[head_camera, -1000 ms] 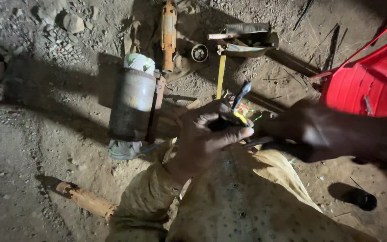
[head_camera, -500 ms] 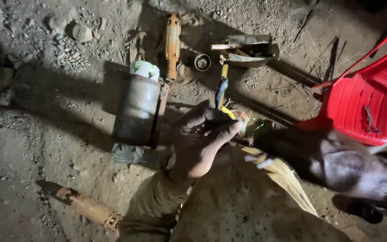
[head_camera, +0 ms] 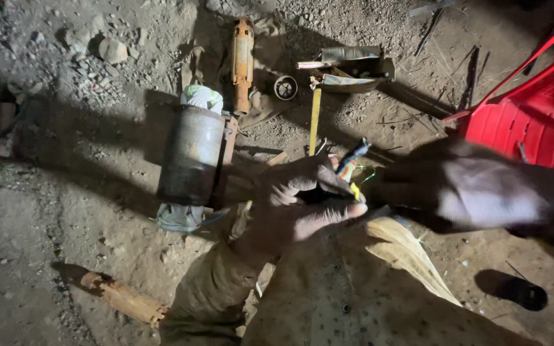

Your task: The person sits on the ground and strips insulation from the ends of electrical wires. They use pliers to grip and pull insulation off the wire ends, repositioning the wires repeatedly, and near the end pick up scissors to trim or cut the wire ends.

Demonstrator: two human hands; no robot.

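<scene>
both hands [head_camera: 328, 198] closed on a small dark tool [head_camera: 352, 160]; small round cup [head_camera: 285, 88], contents unclear.

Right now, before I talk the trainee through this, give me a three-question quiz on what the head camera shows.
1. True or false: the left hand is closed around a small tool with a yellow and dark handle.
2. Which thing lies on the dirt directly left of that hand? A) a grey metal cylinder B) a blue bucket C) a glass bottle
3. Fill in: the plastic chair at the right edge is ____ in colour.

Key
1. True; the right hand is blurred beside it, so its grip cannot be told.
2. A, the grey metal cylinder, with an orange tube lying beyond it.
3. Red.
</scene>
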